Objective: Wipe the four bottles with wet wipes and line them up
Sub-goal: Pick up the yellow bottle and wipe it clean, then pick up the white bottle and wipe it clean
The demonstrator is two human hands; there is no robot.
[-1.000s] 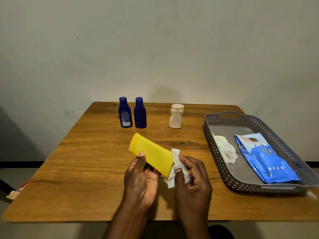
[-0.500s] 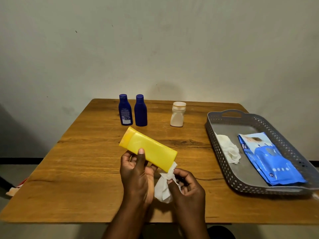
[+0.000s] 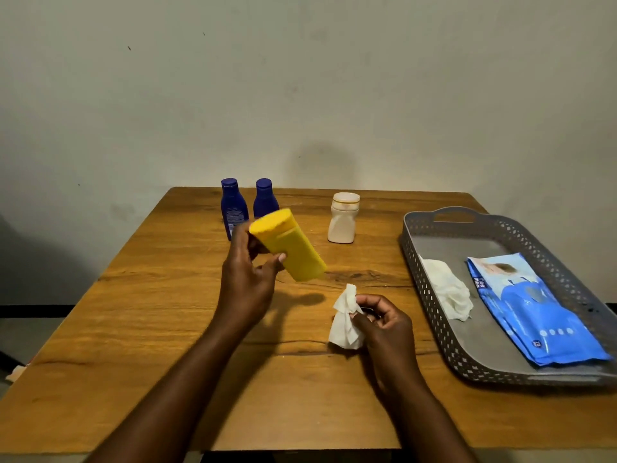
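- Head view: against half a second earlier, the left hand (image 3: 248,282) had lifted the yellow bottle (image 3: 287,244) up and away toward the back of the worktop (image 3: 140,345), cap end tilted up and to the left, so that it now overlapped the two blue bottles (image 3: 233,208) in the picture.
- The left grip was curled round the bottle's cap end, thumb on the near face and fingers behind.
- The right hand (image 3: 384,324) had parted from the bottle; its grip pinched the crumpled wet wipe (image 3: 345,320) low over the worktop, well apart from the yellow bottle.
- My reading: wiping of this bottle looked finished, and it was being carried to the row; it appeared to be the last one not yet standing.
- The two blue bottles stood upright just beside each other near the far edge, the white bottle (image 3: 344,218) upright further right with a gap between.
- That gap seemed the obvious open spot; the risk was brushing the blue bottles, which stood close behind the left hand.
- The grey tray (image 3: 434,295) sat at the right, its far side reaching the worktop's right edge, holding a used wipe (image 3: 449,290) and the blue wipes pack (image 3: 531,309).
- Broad bare wood lay in front and to the left.
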